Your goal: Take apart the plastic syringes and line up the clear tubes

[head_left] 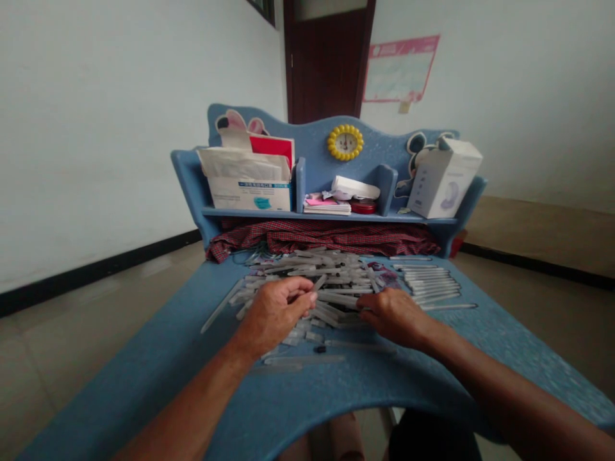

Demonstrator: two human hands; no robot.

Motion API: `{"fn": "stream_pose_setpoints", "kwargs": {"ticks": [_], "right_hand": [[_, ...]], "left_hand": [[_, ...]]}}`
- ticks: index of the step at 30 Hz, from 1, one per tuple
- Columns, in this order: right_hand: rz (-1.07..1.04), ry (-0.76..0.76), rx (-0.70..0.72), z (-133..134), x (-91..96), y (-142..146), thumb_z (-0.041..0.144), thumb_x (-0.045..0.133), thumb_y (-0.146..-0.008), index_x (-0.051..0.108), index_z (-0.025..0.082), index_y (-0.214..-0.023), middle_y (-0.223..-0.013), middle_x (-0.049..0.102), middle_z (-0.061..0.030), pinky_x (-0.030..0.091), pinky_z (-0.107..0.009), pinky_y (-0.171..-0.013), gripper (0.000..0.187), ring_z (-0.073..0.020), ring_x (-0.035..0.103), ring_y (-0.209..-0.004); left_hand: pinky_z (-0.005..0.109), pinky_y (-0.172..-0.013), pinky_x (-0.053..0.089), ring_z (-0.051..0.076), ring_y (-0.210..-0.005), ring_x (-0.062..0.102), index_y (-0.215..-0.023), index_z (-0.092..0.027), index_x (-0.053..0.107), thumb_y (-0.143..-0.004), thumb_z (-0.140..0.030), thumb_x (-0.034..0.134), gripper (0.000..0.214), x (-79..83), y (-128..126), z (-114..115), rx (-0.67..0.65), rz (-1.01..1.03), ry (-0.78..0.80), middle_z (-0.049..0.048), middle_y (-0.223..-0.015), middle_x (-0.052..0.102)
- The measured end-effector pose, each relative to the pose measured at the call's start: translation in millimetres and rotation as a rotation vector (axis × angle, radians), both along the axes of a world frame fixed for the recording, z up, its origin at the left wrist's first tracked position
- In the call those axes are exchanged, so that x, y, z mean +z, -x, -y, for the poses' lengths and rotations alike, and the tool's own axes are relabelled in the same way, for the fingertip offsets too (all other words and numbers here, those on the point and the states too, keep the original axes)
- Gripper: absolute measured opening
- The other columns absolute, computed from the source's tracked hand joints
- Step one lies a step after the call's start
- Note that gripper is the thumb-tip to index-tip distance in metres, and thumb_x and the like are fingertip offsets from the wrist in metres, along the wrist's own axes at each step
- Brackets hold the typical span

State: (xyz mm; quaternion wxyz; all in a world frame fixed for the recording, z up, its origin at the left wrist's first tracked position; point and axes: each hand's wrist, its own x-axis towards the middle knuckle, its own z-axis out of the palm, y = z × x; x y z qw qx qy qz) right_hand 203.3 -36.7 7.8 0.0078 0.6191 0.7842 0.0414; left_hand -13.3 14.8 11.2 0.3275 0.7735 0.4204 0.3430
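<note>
A heap of clear plastic tubes (317,272) lies on the blue desk (144,365). My left hand (275,312) rests at the heap's near left side, its fingers curled and pinching one tube (319,283). My right hand (394,315) lies palm down at the heap's near right side, fingers bent onto the tubes; what they grip, if anything, is hidden. A neat row of tubes (430,285) lies to the right of the heap. A few loose tubes (302,360) and a small dark cap (319,349) sit between my hands and the desk's front edge.
A red checked cloth (331,235) is bunched under the desk's blue shelf (327,215). The shelf holds a white box with papers (250,186), small books (327,203), a white carton (444,178) and a yellow clock (344,142). A dark door (327,61) stands behind.
</note>
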Motion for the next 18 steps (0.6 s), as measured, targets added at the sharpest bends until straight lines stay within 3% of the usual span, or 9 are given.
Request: {"fn": "stream_pose_setpoints", "kwargs": {"ticks": [9,18], "right_hand": [[0.097,0.035,-0.023,-13.8,-5.9,5.5,0.025,0.039,-0.088,0.067,0.015,-0.088,-0.084,0.070,-0.0153,0.046,-0.033,-0.067,0.030,-0.0260,0.067,-0.079],[0.065,0.065,-0.020,-21.7,-3.9,7.1,0.027,0.045,-0.083,0.068,0.014,-0.087,-0.086,0.070,-0.0147,0.046,-0.029,-0.066,0.027,-0.0251,0.066,-0.082]], "left_hand": [[0.023,-0.054,0.046,0.014,-0.057,0.062,-0.085,-0.015,0.063,-0.076,-0.033,0.055,0.021,-4.5,0.3,-1.6,-0.035,-0.026,0.002,0.0004,-0.066,0.066],[0.022,-0.052,0.042,0.013,-0.055,0.059,-0.082,-0.015,0.062,-0.077,-0.031,0.053,0.020,-2.1,-0.5,-0.3,-0.043,-0.081,-0.019,-0.0009,-0.060,0.062]]}}
